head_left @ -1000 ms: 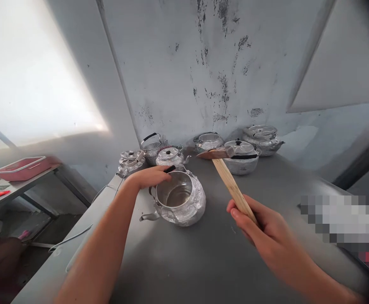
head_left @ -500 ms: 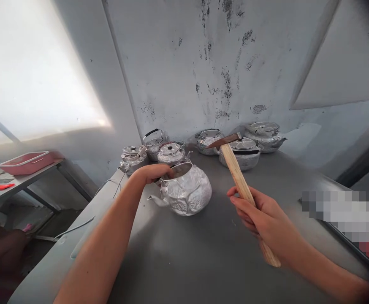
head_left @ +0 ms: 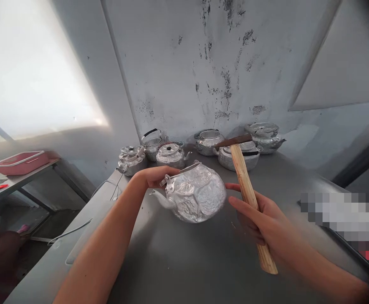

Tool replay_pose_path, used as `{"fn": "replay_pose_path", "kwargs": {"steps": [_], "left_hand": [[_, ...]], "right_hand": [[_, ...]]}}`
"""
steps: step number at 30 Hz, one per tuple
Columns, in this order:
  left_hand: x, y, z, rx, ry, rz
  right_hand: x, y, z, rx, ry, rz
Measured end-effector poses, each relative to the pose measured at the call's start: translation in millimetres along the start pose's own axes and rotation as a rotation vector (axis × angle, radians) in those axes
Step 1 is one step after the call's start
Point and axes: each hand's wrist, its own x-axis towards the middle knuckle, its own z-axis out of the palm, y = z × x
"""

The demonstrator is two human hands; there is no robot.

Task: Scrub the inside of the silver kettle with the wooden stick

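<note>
A silver teapot (head_left: 197, 194) with embossed sides hangs tilted over the grey table, its spout pointing left and its lid off. My left hand (head_left: 162, 175) grips it at the rim and handle side; the fingertips are hidden behind the rim. In my right hand (head_left: 263, 215) is a hammer (head_left: 241, 164) with a pale wooden handle and a dark narrow head, held upright. The fingers of that hand are close to the teapot's right side; whether they touch it I cannot tell.
Several silver teapots, among them a lidded one (head_left: 171, 155) and one with a strainer (head_left: 208, 141), line the wall end of the table (head_left: 178, 266). A cable (head_left: 73, 230) runs along the left edge. A pink basket (head_left: 23, 162) stands on a side shelf. A person is at the lower left.
The teapot has tilted and come up and to the right in my left hand. My right hand's fingers have loosened on the hammer, toward the teapot.
</note>
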Motion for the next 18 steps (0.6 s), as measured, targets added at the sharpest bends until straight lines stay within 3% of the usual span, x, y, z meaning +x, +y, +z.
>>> {"fn": "replay_pose_path", "kwargs": {"steps": [12,18], "left_hand": [[14.3,-18.0,-18.7,-0.076,-0.053,0.052],[17.4,-14.8,-17.0,-0.176,-0.037,0.063]], "right_hand": [[4.6,6.5,1.7,0.043,0.002,0.100],[2.7,7.2,0.8,0.044,-0.003,0.112]]}}
